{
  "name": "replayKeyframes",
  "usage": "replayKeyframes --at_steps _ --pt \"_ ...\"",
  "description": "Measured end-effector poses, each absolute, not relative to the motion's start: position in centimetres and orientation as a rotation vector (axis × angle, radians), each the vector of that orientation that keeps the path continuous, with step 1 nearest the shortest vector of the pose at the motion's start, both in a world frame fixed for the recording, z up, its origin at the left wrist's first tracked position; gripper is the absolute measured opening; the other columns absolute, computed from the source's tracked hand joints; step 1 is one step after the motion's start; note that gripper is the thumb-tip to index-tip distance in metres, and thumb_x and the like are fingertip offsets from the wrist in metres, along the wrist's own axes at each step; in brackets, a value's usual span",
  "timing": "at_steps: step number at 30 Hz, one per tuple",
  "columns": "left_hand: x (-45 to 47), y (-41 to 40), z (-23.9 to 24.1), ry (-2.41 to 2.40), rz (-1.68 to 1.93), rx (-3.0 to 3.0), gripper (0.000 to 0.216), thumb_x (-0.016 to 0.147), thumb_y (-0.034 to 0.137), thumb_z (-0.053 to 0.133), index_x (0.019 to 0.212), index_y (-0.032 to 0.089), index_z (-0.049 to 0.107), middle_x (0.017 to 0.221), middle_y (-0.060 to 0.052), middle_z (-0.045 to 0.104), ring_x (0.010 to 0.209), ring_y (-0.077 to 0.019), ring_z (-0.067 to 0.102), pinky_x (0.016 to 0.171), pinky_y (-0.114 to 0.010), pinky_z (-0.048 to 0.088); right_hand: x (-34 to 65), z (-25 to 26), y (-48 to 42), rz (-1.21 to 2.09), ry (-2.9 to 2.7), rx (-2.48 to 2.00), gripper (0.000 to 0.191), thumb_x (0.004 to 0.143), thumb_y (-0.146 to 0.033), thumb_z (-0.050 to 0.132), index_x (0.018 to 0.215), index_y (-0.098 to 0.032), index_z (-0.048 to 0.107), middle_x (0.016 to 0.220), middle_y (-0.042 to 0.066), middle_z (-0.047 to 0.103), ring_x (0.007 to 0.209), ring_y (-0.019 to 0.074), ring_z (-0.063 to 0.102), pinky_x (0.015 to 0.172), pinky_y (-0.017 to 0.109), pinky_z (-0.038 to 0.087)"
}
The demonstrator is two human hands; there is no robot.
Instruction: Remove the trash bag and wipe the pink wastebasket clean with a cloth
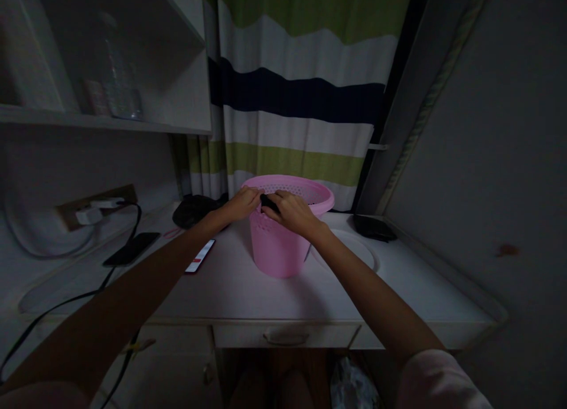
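Head view, frame centre: left hand [245, 204] and right hand [290, 212] both pinch a small dark object [268, 203] at the pink perforated basket's [277, 249] rim, on the white desk [248, 291].

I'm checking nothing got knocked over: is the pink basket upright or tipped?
Upright. The basket stands on its base on the desk, rim level and opening upward, with both hands at its near rim.

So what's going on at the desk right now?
A person has both hands at the near rim of a pink basket standing on a white desk. The left hand and right hand pinch a small dark thing between them. A phone lies left of the basket.
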State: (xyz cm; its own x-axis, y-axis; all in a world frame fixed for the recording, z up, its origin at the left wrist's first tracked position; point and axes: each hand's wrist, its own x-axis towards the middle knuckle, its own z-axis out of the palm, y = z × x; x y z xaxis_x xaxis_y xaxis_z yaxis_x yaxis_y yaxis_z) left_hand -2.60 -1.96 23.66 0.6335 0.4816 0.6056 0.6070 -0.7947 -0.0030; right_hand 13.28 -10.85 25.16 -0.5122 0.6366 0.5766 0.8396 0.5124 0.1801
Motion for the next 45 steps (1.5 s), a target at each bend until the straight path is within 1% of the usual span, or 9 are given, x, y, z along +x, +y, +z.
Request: replayKeyframes --at_steps 7,17,20,25,30,34,37,40,45 --pt "-2.4 -2.0 23.9 -0.909 -0.928 -2.652 0.039 0.086 0.025 0.022 0.069 0.013 0.055 0.068 -0.007 0.061 0.068 -0.0153 0.054 0.072 -0.03 0.042 13.3 25.4 -10.8 -0.578 -2.317 -1.252 0.032 0.086 -0.036 0.04 0.103 -0.015 0.057 0.088 0.01 0.06 0.078 0.0191 0.058 0.067 0.027 0.04" --pt "-2.3 -1.5 23.1 -0.896 -1.067 -2.567 0.044 0.086 0.029 0.019 0.06 0.015 0.051 0.061 -0.005 0.056 0.063 -0.0146 0.051 0.067 -0.03 0.041 18.7 25.1 -11.0 -0.414 -2.355 -0.986 0.028 0.087 -0.033 0.041 0.094 -0.013 0.059 0.087 0.008 0.06 0.084 0.0158 0.054 0.076 0.028 0.039" --pt "-2.3 -1.4 23.1 -0.889 -1.025 -2.555 0.044 0.086 0.029 0.018 0.061 0.015 0.051 0.061 -0.005 0.056 0.062 -0.0146 0.051 0.066 -0.029 0.041 19.9 25.1 -11.1 -0.415 -2.345 -0.981 0.029 0.087 -0.033 0.04 0.093 -0.013 0.059 0.087 0.008 0.06 0.086 0.0162 0.053 0.077 0.029 0.039" --pt "-2.4 -1.6 23.4 -0.871 -0.909 -2.581 0.044 0.087 0.029 0.017 0.065 0.014 0.053 0.066 -0.007 0.059 0.067 -0.0156 0.053 0.071 -0.031 0.042 18.7 24.9 -11.0 -0.517 -2.331 -1.067 0.03 0.087 -0.035 0.039 0.092 -0.013 0.059 0.084 0.009 0.06 0.082 0.0172 0.053 0.075 0.029 0.039" --pt "-2.4 -1.9 23.8 -0.873 -0.814 -2.612 0.038 0.086 0.024 0.022 0.072 0.012 0.055 0.074 -0.01 0.062 0.073 -0.0172 0.056 0.074 -0.032 0.043 15.1 24.9 -10.8 -0.656 -2.302 -1.187 0.034 0.085 -0.039 0.041 0.102 -0.011 0.052 0.088 0.012 0.061 0.081 0.0203 0.056 0.07 0.029 0.039" --pt "-2.4 -2.1 24.1 -0.918 -0.739 -2.608 0.031 0.082 0.018 0.028 0.069 0.012 0.056 0.073 -0.01 0.063 0.071 -0.0172 0.056 0.073 -0.031 0.043 12.9 24.9 -10.8 -0.679 -2.242 -1.26 0.034 0.085 -0.04 0.042 0.108 -0.015 0.047 0.089 0.011 0.062 0.078 0.0202 0.057 0.064 0.027 0.039" --pt "-2.5 -2.2 24.2 -0.928 -0.767 -2.62 0.03 0.082 0.017 0.029 0.072 0.012 0.057 0.075 -0.009 0.064 0.072 -0.0166 0.056 0.072 -0.03 0.043 12.7 24.8 -10.7 -0.685 -2.245 -1.219 0.031 0.085 -0.039 0.04 0.106 -0.019 0.051 0.091 0.009 0.061 0.08 0.019 0.056 0.066 0.026 0.039" --pt "-2.5 -2.1 24.2 -0.885 -0.817 -2.683 0.035 0.084 0.021 0.025 0.073 0.012 0.057 0.074 -0.008 0.064 0.072 -0.0159 0.056 0.072 -0.029 0.043 13.4 24.8 -10.6 -0.631 -2.283 -1.114 0.028 0.086 -0.036 0.041 0.104 -0.019 0.054 0.089 0.008 0.06 0.084 0.018 0.055 0.071 0.026 0.039" --pt "-2.6 -1.7 23.9 -0.85 -0.896 -2.713 0.044 0.087 0.031 0.02 0.065 0.013 0.053 0.065 -0.006 0.06 0.064 -0.0139 0.053 0.067 -0.027 0.042 15.6 24.8 -10.4 -0.447 -2.326 -0.894 0.023 0.085 -0.032 0.045 0.096 -0.017 0.059 0.09 0.007 0.061 0.087 0.0171 0.054 0.079 0.028 0.04"
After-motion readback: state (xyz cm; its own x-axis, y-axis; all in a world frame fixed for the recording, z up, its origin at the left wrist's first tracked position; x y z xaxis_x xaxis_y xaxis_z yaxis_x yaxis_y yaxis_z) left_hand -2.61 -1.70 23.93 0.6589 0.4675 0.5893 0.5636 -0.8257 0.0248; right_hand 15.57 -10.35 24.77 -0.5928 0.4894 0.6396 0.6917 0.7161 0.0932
